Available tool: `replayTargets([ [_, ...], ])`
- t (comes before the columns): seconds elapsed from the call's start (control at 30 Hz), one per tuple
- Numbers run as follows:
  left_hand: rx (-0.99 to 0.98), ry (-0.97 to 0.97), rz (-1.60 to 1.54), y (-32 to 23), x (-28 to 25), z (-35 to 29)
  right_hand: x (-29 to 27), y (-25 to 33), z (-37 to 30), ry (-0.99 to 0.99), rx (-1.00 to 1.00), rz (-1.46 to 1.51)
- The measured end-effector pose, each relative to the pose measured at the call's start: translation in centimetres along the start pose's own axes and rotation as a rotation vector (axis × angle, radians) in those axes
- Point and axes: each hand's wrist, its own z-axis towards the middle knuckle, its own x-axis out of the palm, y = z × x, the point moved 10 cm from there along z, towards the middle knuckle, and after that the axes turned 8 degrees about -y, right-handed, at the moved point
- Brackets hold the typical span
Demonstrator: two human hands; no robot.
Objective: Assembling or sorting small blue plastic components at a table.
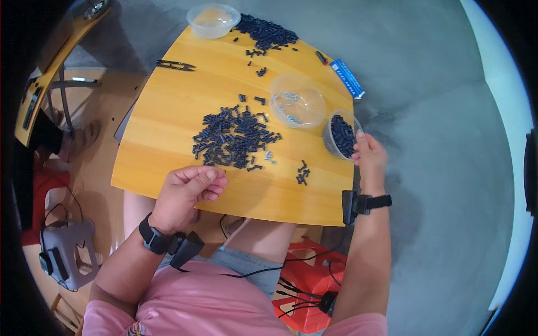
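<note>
Above the near edge of the table is my left hand (193, 189), palm turned inward, thumb pressed to its curled fingers. Whatever it may pinch is too small to make out. Just beyond it spreads a pile of small black cylindrical parts (232, 137). My right hand (371, 158) is at the table's right edge, its thumb and fingers closed on the side of a clear plastic cup (330, 144) filled with the same black parts. Beside the cup, a wide clear bowl (311, 103) holds some small silvery pieces. A few more silvery pieces (269, 157) lie by the pile.
Several black parts (302, 173) lie near the front right. At the far end are a heap of black parts (266, 32) and a clear bowl (204, 29). Black thread snips (175, 65) lie at the left, a blue box (347, 78) at the right edge. A grey wall (443, 140) stands close on the right.
</note>
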Motion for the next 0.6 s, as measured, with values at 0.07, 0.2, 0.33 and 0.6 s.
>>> replayTargets([
  [0.07, 0.033, -0.06, -0.026, -0.3, -1.3, 0.5, 1.3, -0.3, -1.4, -0.01, -0.006, 0.001],
  [0.2, 0.091, -0.093, -0.12, -1.0, -2.7, 1.7, 6.4, 0.6, -9.9, 0.332, -0.15, -0.142],
  [0.33, 0.102, -0.096, -0.186, -0.8, -3.3, 1.7, 10.5, 2.7, -16.1, 0.47, -0.378, -0.324],
  [0.6, 0.019, -0.086, -0.153, 0.1, -3.1, 2.4, 10.7, 2.0, -17.5, 0.495, -0.415, -0.547],
])
